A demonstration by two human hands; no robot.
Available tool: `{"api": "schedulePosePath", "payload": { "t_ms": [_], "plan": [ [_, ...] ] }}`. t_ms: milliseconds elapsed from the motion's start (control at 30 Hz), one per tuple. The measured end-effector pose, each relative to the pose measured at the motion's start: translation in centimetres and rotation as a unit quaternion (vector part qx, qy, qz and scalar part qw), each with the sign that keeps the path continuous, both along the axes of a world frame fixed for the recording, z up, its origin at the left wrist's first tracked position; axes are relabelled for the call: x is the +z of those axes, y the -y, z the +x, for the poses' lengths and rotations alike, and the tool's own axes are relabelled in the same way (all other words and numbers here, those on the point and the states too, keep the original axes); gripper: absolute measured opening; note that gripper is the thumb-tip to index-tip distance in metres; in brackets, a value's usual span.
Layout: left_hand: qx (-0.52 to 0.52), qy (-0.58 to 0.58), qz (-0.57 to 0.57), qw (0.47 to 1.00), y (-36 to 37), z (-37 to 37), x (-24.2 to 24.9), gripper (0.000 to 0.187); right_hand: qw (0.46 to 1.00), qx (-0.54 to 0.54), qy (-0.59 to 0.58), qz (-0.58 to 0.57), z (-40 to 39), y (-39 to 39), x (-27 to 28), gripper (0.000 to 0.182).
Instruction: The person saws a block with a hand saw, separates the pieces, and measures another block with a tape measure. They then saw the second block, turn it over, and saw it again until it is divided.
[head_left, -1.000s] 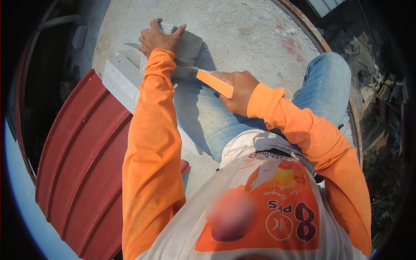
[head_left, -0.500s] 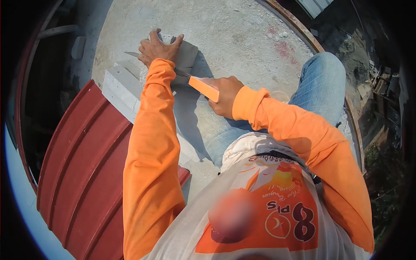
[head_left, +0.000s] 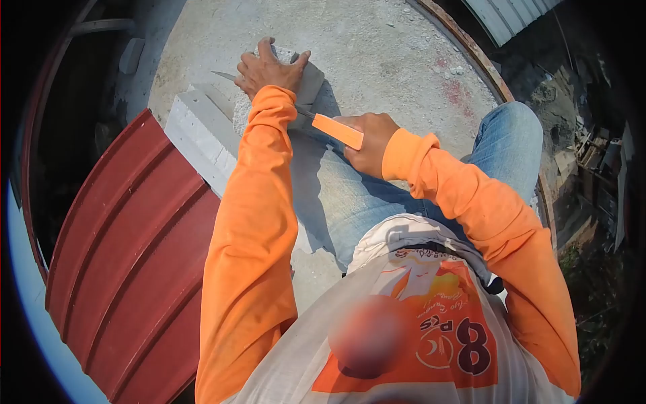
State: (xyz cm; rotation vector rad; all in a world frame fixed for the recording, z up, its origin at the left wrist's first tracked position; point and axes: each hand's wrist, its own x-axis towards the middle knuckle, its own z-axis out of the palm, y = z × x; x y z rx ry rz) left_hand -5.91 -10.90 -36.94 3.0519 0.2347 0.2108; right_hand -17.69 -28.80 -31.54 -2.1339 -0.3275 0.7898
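Note:
My left hand (head_left: 270, 71) presses down on a pale grey block (head_left: 310, 86), its fingers spread over the top and edge. My right hand (head_left: 368, 143) is wrapped round the orange handle (head_left: 338, 131) of a saw. The saw's thin blade (head_left: 304, 112) runs from the handle toward the block, and its pointed tip (head_left: 223, 75) shows beyond my left wrist. The middle of the blade is hidden by my left hand and sleeve. Another pale block (head_left: 202, 138) lies to the left, beside my left forearm.
Red ribbed metal sheeting (head_left: 128, 249) slopes away at the lower left. The rough concrete surface (head_left: 377, 54) ends at a curved edge (head_left: 464, 44) on the right, with a lower area beyond. My bent knee (head_left: 508, 135) is at the right.
The whole view has shifted, so hands, block and saw appear farther right. My right hand and the saw handle have drawn slightly away from the block. Both hands keep their holds.

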Motion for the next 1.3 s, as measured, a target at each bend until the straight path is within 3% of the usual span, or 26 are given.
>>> {"api": "schedulePosePath", "payload": {
  "t_ms": [33,100,167,233,300,400,467,533,567,633,700,733,800,900,933,967,1033,1133,1200,1267,1300],
  "plan": [
    [0.007,-0.017,0.003,1.0,0.2,-0.1,-0.1,0.073,0.998,-0.035,0.059,0.007,-0.2,-2.2,-2.4,0.042],
    [-0.002,-0.021,0.005,1.0,0.3,-1.2,-0.4,0.073,0.998,-0.049,0.02,0.017,-2.1,-1.5,-1.3,0.05],
    [-0.017,-0.01,0.01,1.0,1.0,-0.7,-0.3,0.073,0.996,-0.084,-0.006,0.009,-5.1,0.6,1.1,0.058],
    [0.001,-0.031,-0.037,0.999,0.6,-0.6,-0.7,0.072,0.999,-0.047,0.026,0.002,-9.4,7.9,5.3,0.056],
    [-0.023,0.007,0.008,1.0,0.6,-0.4,-0.7,0.07,0.995,-0.085,0.021,0.039,-12.5,9.8,7.9,0.06],
    [-0.012,0.008,-0.001,1.0,0.5,0.2,-0.8,0.07,0.997,-0.051,0.047,0.03,-7.3,6.9,3.7,0.047],
    [-0.006,0.011,-0.007,1.0,0.2,-0.3,-0.7,0.072,1.0,-0.024,0.009,-0.009,-1.0,-0.6,-1.9,0.032],
    [-0.002,0.027,-0.005,1.0,-0.3,1.3,-0.2,0.073,0.995,-0.058,0.074,0.011,0.2,-5.1,-3.4,0.05],
    [0.004,0.008,-0.007,1.0,-0.4,0.3,-0.7,0.073,0.996,-0.059,0.06,0.013,-1.3,-4.6,-3.2,0.05],
    [-0.019,0.012,-0.006,1.0,0.1,-0.1,-0.2,0.073,0.996,-0.072,0.036,0.03,-2.7,-1.6,-2.5,0.032],
    [0.027,-0.02,-0.036,0.999,-1.0,1.0,-0.3,0.077,0.997,-0.06,-0.038,0.017,-7.5,5.6,4.9,0.057],
    [0.038,-0.034,-0.041,0.998,-0.9,0.1,-1.0,0.077,0.997,-0.032,0.064,0.031,-10.1,9.1,6.7,0.06],
    [0.007,0.01,-0.024,1.0,-0.7,0.7,-1.2,0.077,0.995,-0.057,0.078,0.011,-11.6,10.3,10.1,0.061],
    [0.015,0.004,-0.03,0.999,-0.7,0.7,-1.0,0.077,0.997,-0.055,0.007,0.049,-6.3,8.3,4.3,0.054],
    [0.024,-0.005,-0.037,0.999,-0.6,0.6,-0.8,0.078,0.998,-0.037,0.0,0.045,-2.5,4.7,1.7,0.042],
    [0.024,0.009,-0.032,0.999,-1.0,1.2,-0.4,0.078,0.999,0.021,0.033,0.0,-0.2,0.9,-1.7,0.05],
    [0.008,0.014,-0.014,1.0,-1.1,0.7,-0.6,0.073,0.996,-0.055,0.073,0.002,-0.6,-4.1,-3.2,0.048],
    [-0.002,0.032,-0.014,0.999,-0.6,0.5,-1.1,0.074,0.996,-0.053,0.051,0.051,-3.1,0.6,-1.0,0.044],
    [-0.018,0.04,-0.032,0.999,0.1,1.6,-0.7,0.074,0.998,-0.052,0.039,0.018,-9.0,7.5,4.1,0.063],
    [-0.014,0.031,-0.016,0.999,-0.7,0.5,-1.2,0.074,0.995,-0.066,0.069,0.008,-12.2,9.8,7.6,0.066],
    [-0.018,0.034,-0.01,0.999,-0.8,0.9,-1.3,0.074,0.995,-0.07,0.071,0.014,-11.5,9.2,6.6,0.066]
  ]
}}
